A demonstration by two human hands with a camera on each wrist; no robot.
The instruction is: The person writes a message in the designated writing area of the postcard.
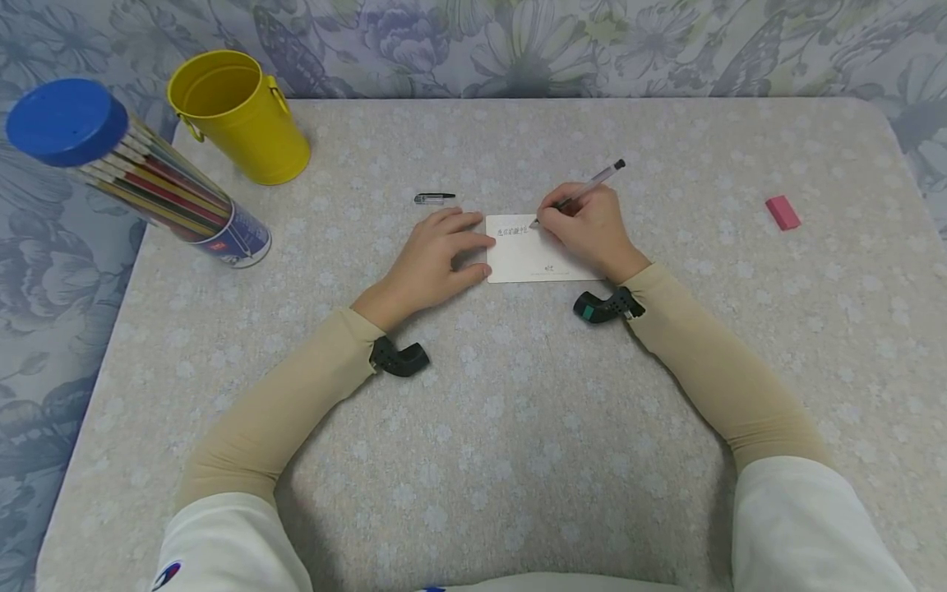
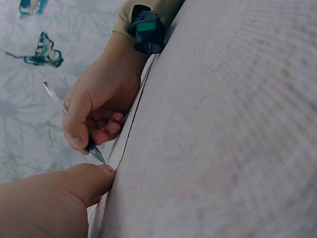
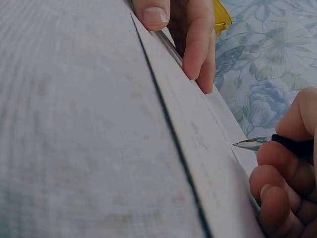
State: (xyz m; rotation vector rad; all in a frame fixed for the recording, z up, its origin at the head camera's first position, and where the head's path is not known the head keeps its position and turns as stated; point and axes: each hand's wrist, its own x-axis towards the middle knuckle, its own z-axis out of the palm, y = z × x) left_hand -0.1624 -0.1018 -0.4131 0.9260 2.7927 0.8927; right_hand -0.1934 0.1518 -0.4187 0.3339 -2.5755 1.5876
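Observation:
A small white card [image 1: 518,261] lies on the table with a line of handwritten characters along its upper part. My right hand [image 1: 592,228] grips a gel pen [image 1: 605,176], its metal tip at the end of the written line. In the right wrist view the pen tip [image 3: 242,145] is right at the card's surface [image 3: 213,163]. My left hand [image 1: 440,255] rests flat with fingers spread, thumb and fingertips on the card's left edge. The black-and-clear pen cap [image 1: 435,198] lies just beyond the left fingers.
A clear tube of colored pencils [image 1: 177,189] with a blue lid [image 1: 68,122] stands at the left. Behind it is a yellow metal bucket [image 1: 240,119]. A pink eraser [image 1: 783,212] lies at the right. Floral wallpaper [image 1: 518,49] borders the table's far edge.

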